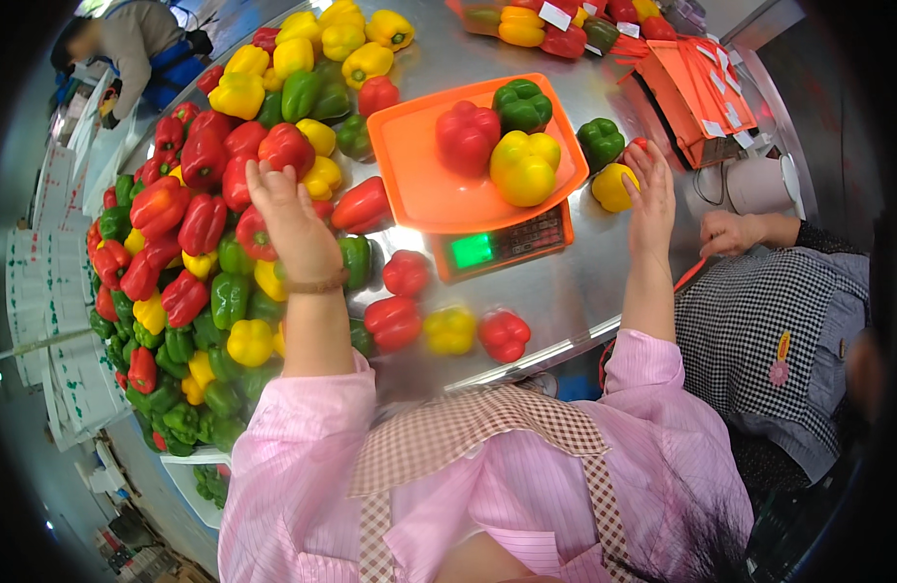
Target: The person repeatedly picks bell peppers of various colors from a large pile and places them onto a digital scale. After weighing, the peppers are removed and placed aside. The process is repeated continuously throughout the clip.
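An orange tray (419, 182) on a digital scale (506, 244) with a lit green display holds a red bell pepper (467, 137), a green one (522, 106) and a yellow one (525, 168). Left of the scale, my left hand (295, 218) is raised at the edge of the pepper pile, its fingers apart and nothing in it. To the right, my right hand (651, 193) is up with its palm showing, beside a yellow pepper (613, 187) and a green pepper (600, 142). Nearer my apron, several loose red peppers (393, 323) and a yellow pepper (450, 330) lie on the metal table.
A large mixed pile of bell peppers (230, 299) covers the left side. Bagged peppers (562, 40) and an orange crate (699, 98) with red net bags and tags stand at the back right. A co-worker's hand (732, 233) is close on the right; another person (139, 55) stands far left.
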A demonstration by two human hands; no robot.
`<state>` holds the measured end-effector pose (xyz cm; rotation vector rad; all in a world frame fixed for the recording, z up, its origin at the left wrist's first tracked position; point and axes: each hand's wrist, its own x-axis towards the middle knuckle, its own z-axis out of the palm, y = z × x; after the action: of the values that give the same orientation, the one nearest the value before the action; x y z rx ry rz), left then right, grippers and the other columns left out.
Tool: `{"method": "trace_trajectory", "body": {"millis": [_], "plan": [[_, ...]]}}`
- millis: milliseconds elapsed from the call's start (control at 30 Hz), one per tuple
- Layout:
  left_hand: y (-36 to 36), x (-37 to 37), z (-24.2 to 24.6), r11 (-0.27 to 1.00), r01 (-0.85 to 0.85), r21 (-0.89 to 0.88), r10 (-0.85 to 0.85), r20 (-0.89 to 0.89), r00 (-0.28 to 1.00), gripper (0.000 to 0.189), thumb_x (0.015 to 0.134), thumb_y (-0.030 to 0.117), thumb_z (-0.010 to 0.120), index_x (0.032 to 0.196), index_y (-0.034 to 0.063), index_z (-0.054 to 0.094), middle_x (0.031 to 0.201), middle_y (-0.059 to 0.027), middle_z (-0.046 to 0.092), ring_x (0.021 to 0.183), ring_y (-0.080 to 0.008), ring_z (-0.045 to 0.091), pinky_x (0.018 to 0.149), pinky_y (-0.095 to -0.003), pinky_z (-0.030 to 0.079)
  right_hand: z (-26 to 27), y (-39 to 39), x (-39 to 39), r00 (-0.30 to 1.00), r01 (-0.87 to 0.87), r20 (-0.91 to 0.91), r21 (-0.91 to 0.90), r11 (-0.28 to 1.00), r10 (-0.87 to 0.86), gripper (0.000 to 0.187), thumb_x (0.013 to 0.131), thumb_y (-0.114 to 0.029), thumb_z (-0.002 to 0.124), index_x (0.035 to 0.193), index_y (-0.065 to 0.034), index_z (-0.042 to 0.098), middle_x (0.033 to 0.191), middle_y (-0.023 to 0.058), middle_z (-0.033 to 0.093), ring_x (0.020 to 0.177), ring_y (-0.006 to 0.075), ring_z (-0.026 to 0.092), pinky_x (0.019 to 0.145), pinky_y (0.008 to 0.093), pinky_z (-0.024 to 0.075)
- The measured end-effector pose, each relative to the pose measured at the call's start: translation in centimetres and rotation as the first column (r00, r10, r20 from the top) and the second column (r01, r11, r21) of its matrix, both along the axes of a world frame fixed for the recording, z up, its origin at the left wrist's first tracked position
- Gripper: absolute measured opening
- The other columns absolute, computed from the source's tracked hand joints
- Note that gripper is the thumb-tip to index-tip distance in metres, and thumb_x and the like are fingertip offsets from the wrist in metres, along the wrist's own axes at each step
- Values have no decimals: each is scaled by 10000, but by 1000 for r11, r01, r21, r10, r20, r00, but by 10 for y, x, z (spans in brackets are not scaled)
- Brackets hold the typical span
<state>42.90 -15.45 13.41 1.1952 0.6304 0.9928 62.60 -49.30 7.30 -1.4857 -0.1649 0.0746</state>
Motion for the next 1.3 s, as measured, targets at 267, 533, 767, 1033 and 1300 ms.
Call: {"method": "trace_trajectory", "body": {"millis": [267,533,767,1033,1300], "plan": [[-62,43,-48,856,457,242,-350,-378,857,1315,659,171,923,1600,130,5,1618,-194,165,1406,-392,389,1156,-496,343,-22,67,49,962,-263,-60,84,961,268,653,1023,-421,554,1526,-66,338,1446,167,507,1370,265,455,1135,403,345],[-87,85,-76,667,572,477,-202,-623,756,1433,546,363,968,1564,-26,37,1591,-272,178,1464,-407,257,1199,-463,283,-21,128,61,842,-470,-186,210,857,507,570,902,-249,740,1392,-55,523,1257,91,622,1144,205,604,971,344,498],[-113,59,-62,618,516,594,-146,-558,817,1510,454,451,978,1566,-8,65,1573,-298,197,1448,-470,253,1181,-528,277,-2,103,36,828,-375,-262,398,837,496,488,921,-134,654,1382,-29,530,1227,92,633,1085,203,635,929,332,532],[-212,27,-74,415,692,591,-446,-530,721,1404,481,412,965,1594,93,169,1575,-314,192,1385,-513,330,1130,-557,338,-23,-52,-51,924,11,-330,529,849,194,485,934,-69,567,1409,-15,487,1286,184,600,1124,311,644,1002,435,527],[-265,35,-131,252,929,271,-483,-796,363,1392,554,360,964,1600,111,80,1570,-363,124,1388,-528,340,1151,-488,351,-128,-126,-58,930,137,-359,131,982,-81,482,948,-114,616,1406,-13,504,1288,144,608,1123,237,630,987,338,507]]}}
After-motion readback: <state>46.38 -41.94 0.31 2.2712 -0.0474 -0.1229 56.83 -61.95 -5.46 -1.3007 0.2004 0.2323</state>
